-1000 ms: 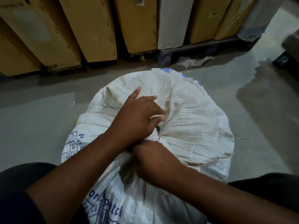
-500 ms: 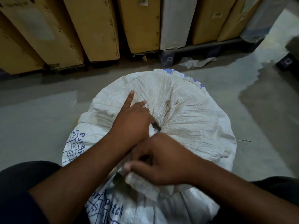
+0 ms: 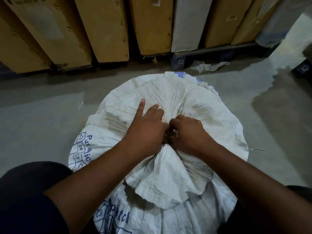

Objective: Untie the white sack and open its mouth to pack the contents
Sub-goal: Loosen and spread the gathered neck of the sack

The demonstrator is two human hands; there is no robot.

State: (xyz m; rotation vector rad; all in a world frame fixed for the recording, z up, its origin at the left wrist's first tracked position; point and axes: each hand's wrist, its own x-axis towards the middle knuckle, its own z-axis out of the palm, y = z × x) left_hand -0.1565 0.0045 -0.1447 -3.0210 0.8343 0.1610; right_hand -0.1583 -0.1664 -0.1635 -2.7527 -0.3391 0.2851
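A full white woven sack (image 3: 211,119) with blue print stands on the floor between my knees, its top gathered into a tied neck at the centre. My left hand (image 3: 145,130) presses on the gathers left of the knot, forefinger pointing away, other fingers curled at the neck. My right hand (image 3: 187,132) pinches the knot from the right, fingers closed on it. The knot itself is mostly hidden between my hands. A loose flap of the sack's mouth (image 3: 168,184) fans out toward me below the knot.
Tall cardboard cartons (image 3: 104,27) stand in a row on a dark pallet (image 3: 219,53) behind the sack. A crumpled scrap of plastic (image 3: 207,66) lies on the grey concrete floor (image 3: 42,119). A darker wet-looking patch (image 3: 283,115) spreads on the right.
My right hand has let go of the flap near me and moved up to the knot beside my left hand. The flap now lies loose.
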